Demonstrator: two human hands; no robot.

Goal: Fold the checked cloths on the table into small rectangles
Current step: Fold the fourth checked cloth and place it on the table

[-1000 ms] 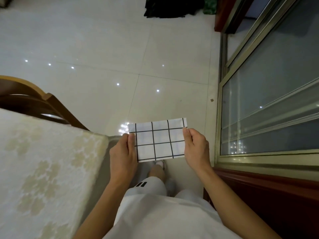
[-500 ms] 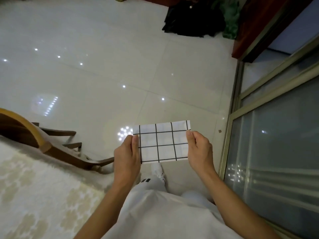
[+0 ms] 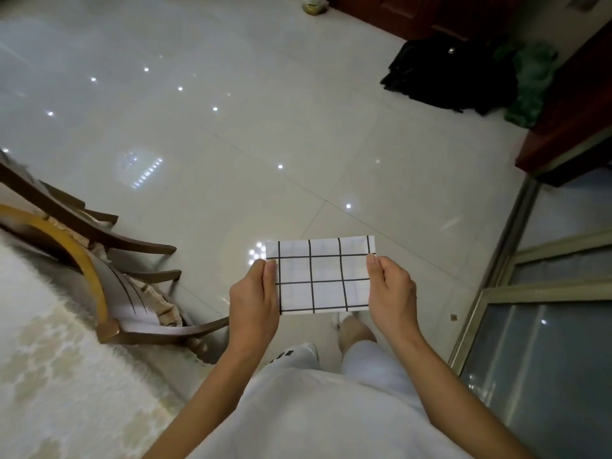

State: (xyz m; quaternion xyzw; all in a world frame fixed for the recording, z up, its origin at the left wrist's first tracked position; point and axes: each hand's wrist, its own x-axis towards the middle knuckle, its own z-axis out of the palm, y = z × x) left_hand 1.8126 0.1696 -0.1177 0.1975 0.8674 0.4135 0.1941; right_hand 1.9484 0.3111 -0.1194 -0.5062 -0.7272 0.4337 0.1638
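A white checked cloth [image 3: 323, 275] with black grid lines, folded into a small flat rectangle, is held up in the air above the tiled floor in front of my body. My left hand [image 3: 254, 301] pinches its left edge, thumb on top. Along the right edge my right hand [image 3: 392, 293] grips the same way. The cloth is taut and level between the two hands. No other checked cloth is in view.
The table with its pale flower-patterned cover [image 3: 59, 376] fills the lower left. A wooden chair [image 3: 109, 276] stands beside it. A glass sliding door with metal frame [image 3: 516, 313] is on the right. A black bag [image 3: 453, 74] and green bundle [image 3: 533, 77] lie on the floor far right.
The view has swung up and left, showing more floor and the chair. The cloth stays gripped by both hands in the same pose.
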